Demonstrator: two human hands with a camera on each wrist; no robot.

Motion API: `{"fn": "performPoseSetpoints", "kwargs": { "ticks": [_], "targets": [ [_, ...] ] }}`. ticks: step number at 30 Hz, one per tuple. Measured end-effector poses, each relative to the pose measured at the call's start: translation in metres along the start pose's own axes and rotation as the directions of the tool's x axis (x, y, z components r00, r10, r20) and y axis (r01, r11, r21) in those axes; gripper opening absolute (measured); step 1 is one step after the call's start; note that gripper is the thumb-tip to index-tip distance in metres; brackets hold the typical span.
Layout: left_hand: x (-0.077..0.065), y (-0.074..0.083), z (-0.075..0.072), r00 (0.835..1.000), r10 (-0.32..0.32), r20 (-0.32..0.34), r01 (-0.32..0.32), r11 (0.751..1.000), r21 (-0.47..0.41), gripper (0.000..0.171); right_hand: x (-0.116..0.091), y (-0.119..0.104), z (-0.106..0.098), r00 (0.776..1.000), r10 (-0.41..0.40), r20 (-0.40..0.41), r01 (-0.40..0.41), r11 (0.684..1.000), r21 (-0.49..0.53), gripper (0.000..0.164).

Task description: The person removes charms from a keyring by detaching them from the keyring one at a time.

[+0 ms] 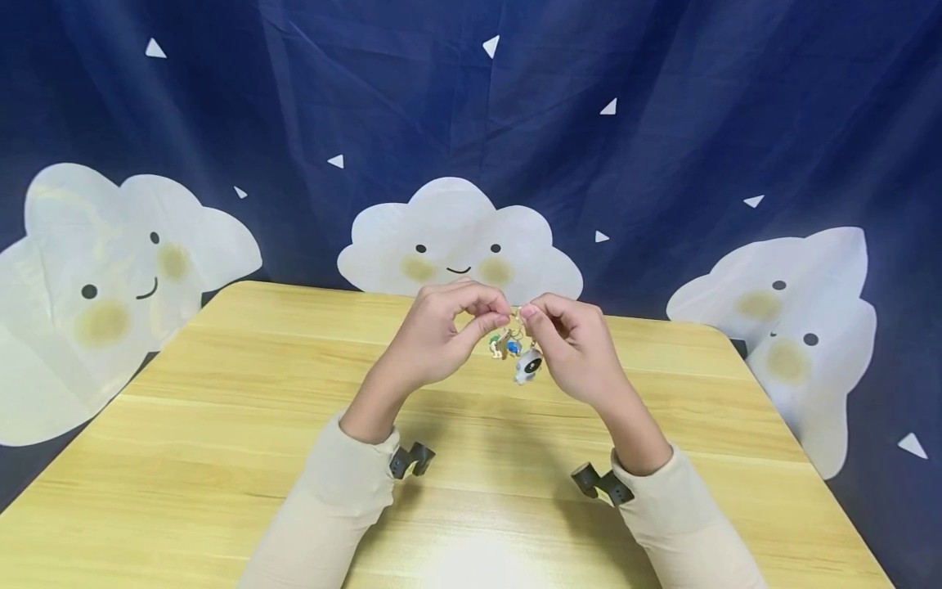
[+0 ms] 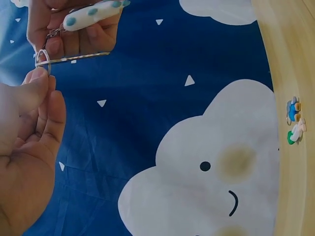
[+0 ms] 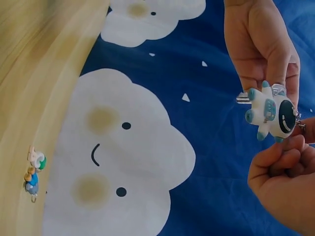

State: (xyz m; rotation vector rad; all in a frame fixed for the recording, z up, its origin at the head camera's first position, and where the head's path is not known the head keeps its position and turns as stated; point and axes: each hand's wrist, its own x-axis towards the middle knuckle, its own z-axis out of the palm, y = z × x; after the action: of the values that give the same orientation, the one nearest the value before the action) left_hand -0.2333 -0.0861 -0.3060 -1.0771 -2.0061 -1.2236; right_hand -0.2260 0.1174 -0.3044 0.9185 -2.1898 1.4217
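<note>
Both hands are raised over the table, fingertips close together. My left hand (image 1: 445,331) pinches a metal key ring (image 2: 43,58) between thumb and forefinger. A thin metal key (image 2: 78,58), seen edge-on in the left wrist view, sticks out from that ring. My right hand (image 1: 577,343) pinches the small chain of a white astronaut charm (image 3: 268,113) with blue tips and a dark visor. That charm hangs below the right fingers in the head view. Beyond the hands, two small figures lie on the table: a green and white one (image 3: 38,158) and a blue one (image 3: 31,182).
A light wooden table (image 1: 243,458) spreads under the hands. Behind it hangs a dark blue curtain (image 1: 412,98) printed with white clouds and triangles. Black wrist cameras sit on the left cuff (image 1: 361,466) and the right cuff (image 1: 655,483).
</note>
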Motion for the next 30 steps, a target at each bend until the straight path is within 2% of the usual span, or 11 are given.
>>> {"fn": "performPoseSetpoints", "kwargs": {
  "ticks": [3, 8, 12, 16, 22, 30],
  "targets": [
    [0.0001, -0.0006, 0.0014, 0.999, -0.044, -0.026, 0.044, 0.999, 0.006, 0.005, 0.0003, 0.0003, 0.0004, 0.999, 0.034, 0.010, -0.035, 0.998, 0.055, 0.028],
    [-0.0008, -0.0035, 0.0006, 0.984, -0.177, -0.032, 0.177, 0.984, -0.016, 0.005, 0.0005, 0.0010, -0.0005, 0.998, 0.059, 0.008, -0.059, 0.994, 0.096, 0.027],
    [-0.0023, -0.0065, -0.0006, 0.963, -0.260, 0.065, 0.264, 0.962, -0.062, 0.011, 0.0005, 0.0021, -0.0013, 0.998, 0.063, 0.012, -0.064, 0.993, 0.095, 0.027],
    [-0.0037, -0.0083, -0.0005, 0.936, -0.309, 0.171, 0.331, 0.936, -0.122, 0.014, 0.0007, 0.0019, -0.0021, 0.998, 0.056, 0.006, -0.056, 0.995, 0.085, 0.027],
    [-0.0051, -0.0084, -0.0020, 0.925, -0.332, 0.184, 0.369, 0.902, -0.224, 0.015, 0.0009, 0.0013, -0.0011, 0.999, 0.041, 0.005, -0.042, 0.997, 0.067, 0.024],
    [-0.0027, -0.0066, -0.0008, 0.939, -0.317, 0.134, 0.339, 0.920, -0.197, 0.015, 0.0010, -0.0001, 0.0005, 1.000, 0.021, 0.005, -0.021, 0.999, 0.029, 0.025]
  ]
}}
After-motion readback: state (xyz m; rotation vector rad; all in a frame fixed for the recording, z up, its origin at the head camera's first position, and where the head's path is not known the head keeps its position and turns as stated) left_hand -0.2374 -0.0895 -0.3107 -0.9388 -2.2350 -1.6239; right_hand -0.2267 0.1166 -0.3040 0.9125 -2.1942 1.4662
